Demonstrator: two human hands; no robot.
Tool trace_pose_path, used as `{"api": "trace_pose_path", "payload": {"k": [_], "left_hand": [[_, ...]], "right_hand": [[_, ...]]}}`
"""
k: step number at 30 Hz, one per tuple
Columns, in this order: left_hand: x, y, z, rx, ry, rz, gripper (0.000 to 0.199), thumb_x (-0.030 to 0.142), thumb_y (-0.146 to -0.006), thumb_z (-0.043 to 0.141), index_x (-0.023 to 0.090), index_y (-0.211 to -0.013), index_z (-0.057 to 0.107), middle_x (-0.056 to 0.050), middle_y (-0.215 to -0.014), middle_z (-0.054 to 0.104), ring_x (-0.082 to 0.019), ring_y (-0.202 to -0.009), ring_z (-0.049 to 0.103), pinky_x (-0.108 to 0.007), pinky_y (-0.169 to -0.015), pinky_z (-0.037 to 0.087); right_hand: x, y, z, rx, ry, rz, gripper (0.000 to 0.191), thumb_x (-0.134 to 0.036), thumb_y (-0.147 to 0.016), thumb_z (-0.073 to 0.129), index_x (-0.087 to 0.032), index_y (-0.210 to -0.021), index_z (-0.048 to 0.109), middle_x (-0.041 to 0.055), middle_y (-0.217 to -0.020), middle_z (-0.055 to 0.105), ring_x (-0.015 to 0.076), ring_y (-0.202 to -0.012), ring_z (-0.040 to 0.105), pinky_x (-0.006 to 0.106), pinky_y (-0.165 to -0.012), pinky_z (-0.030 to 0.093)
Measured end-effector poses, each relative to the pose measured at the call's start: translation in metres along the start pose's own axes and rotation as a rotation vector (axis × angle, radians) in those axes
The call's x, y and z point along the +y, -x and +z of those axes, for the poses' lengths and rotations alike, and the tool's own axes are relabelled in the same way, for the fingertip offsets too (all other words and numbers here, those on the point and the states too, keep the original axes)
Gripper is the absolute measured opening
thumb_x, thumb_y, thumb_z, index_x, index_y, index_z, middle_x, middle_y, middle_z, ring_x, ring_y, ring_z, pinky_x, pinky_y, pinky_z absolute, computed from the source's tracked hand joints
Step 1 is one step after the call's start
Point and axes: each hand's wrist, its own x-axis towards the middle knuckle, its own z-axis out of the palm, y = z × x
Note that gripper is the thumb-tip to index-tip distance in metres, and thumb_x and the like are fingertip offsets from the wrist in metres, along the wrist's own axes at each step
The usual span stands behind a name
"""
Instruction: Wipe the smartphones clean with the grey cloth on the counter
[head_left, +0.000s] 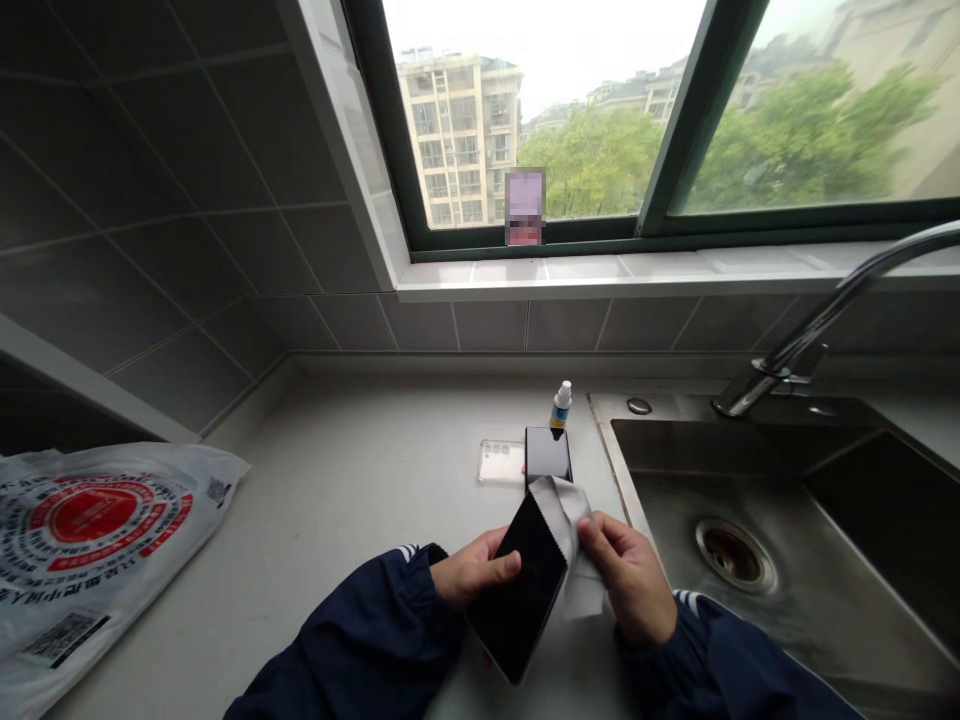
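A black flat device like a phone or small tablet [517,590] is tilted in my left hand [476,570], its thumb lying on the dark face. Along its upper right edge, a grey cloth with a zigzag edge [577,560] is pinched between the thumb and fingers of my right hand [632,575]. Just behind the cloth lies a second dark-screened device [547,452] on the counter. A clear phone case [500,461] is at its left, and a small white-capped bottle [561,405] stands upright behind it.
A metal sink [825,520] with a chrome faucet [806,330] is on the right. On the left, a white plastic bag with red print [97,540] rests on the pale counter [322,480]. A window [592,120] with a sill is behind.
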Motion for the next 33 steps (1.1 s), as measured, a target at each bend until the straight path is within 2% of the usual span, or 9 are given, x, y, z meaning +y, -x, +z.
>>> {"api": "trace_pose_path", "payload": {"k": [3, 7, 10, 12, 16, 21, 24, 30, 33], "left_hand": [[0.0, 0.0, 0.0, -0.006, 0.003, -0.018, 0.058, 0.051, -0.075, 0.069, 0.012, -0.117, 0.062, -0.009, -0.098, 0.064, -0.016, -0.082, 0.06, -0.024, -0.075, 0.043], [-0.002, -0.002, -0.002, 0.037, 0.018, 0.012, 0.057, 0.054, -0.075, 0.068, 0.014, -0.115, 0.062, -0.008, -0.095, 0.065, -0.015, -0.081, 0.06, -0.024, -0.076, 0.044], [-0.003, -0.004, -0.002, 0.075, 0.021, 0.022, 0.054, 0.056, -0.075, 0.067, 0.012, -0.107, 0.064, -0.006, -0.084, 0.064, -0.011, -0.068, 0.056, -0.021, -0.064, 0.042], [-0.003, -0.003, -0.002, 0.078, 0.022, 0.02, 0.055, 0.056, -0.074, 0.067, 0.012, -0.106, 0.065, -0.005, -0.081, 0.064, -0.01, -0.064, 0.055, -0.02, -0.061, 0.041], [0.002, -0.001, 0.003, 0.041, 0.027, 0.007, 0.056, 0.052, -0.071, 0.072, 0.012, -0.11, 0.065, -0.007, -0.089, 0.066, -0.013, -0.076, 0.059, -0.022, -0.074, 0.044], [0.009, 0.001, 0.009, -0.006, 0.041, -0.024, 0.055, 0.044, -0.071, 0.075, 0.014, -0.116, 0.064, -0.008, -0.097, 0.067, -0.014, -0.08, 0.061, -0.025, -0.079, 0.045], [0.011, 0.0, 0.01, -0.021, 0.044, -0.021, 0.053, 0.042, -0.071, 0.075, 0.013, -0.115, 0.065, -0.008, -0.096, 0.067, -0.015, -0.082, 0.061, -0.025, -0.079, 0.045], [0.011, -0.001, 0.006, 0.002, 0.042, -0.011, 0.043, 0.037, -0.074, 0.074, 0.013, -0.109, 0.067, -0.006, -0.092, 0.066, -0.013, -0.078, 0.06, -0.022, -0.073, 0.045], [0.01, -0.001, 0.007, 0.004, 0.052, -0.021, 0.044, 0.037, -0.074, 0.074, 0.013, -0.11, 0.066, -0.007, -0.093, 0.067, -0.013, -0.079, 0.061, -0.023, -0.075, 0.046]], "right_hand": [[0.002, -0.002, -0.002, 0.039, -0.011, -0.006, 0.04, -0.052, -0.085, 0.062, -0.017, -0.067, 0.057, -0.0028, -0.057, 0.05, 0.0098, -0.053, 0.04, 0.021, -0.048, 0.033], [-0.002, 0.006, 0.014, -0.146, 0.001, 0.007, 0.036, -0.05, -0.078, 0.07, -0.015, -0.087, 0.07, 0.0059, -0.081, 0.067, 0.0183, -0.071, 0.057, 0.027, -0.064, 0.044], [-0.005, 0.015, 0.026, -0.29, 0.03, 0.021, 0.036, -0.046, -0.069, 0.078, -0.012, -0.079, 0.073, 0.0052, -0.07, 0.064, 0.0174, -0.063, 0.055, 0.026, -0.059, 0.043], [-0.007, 0.016, 0.027, -0.319, 0.043, 0.022, 0.036, -0.046, -0.068, 0.079, -0.011, -0.075, 0.072, 0.0044, -0.066, 0.062, 0.0164, -0.061, 0.053, 0.026, -0.058, 0.041], [-0.007, 0.009, 0.015, -0.193, 0.034, 0.017, 0.037, -0.05, -0.08, 0.068, -0.014, -0.078, 0.07, 0.0039, -0.073, 0.063, 0.0159, -0.067, 0.053, 0.025, -0.062, 0.041], [-0.001, 0.002, 0.004, -0.002, 0.007, 0.033, 0.04, -0.052, -0.086, 0.061, -0.017, -0.067, 0.058, -0.0037, -0.055, 0.049, 0.0091, -0.051, 0.039, 0.02, -0.048, 0.03], [-0.001, 0.006, 0.01, -0.043, 0.001, 0.029, 0.038, -0.053, -0.083, 0.064, -0.016, -0.074, 0.064, 0.0006, -0.065, 0.06, 0.0125, -0.059, 0.049, 0.022, -0.054, 0.038], [-0.008, 0.017, 0.026, -0.262, 0.005, 0.052, 0.039, -0.051, -0.077, 0.07, -0.013, -0.088, 0.074, 0.0088, -0.08, 0.07, 0.0216, -0.071, 0.062, 0.028, -0.063, 0.047], [-0.009, 0.015, 0.022, -0.198, 0.021, 0.047, 0.039, -0.051, -0.079, 0.069, -0.013, -0.085, 0.074, 0.0078, -0.078, 0.07, 0.0203, -0.069, 0.061, 0.027, -0.062, 0.046]]}}
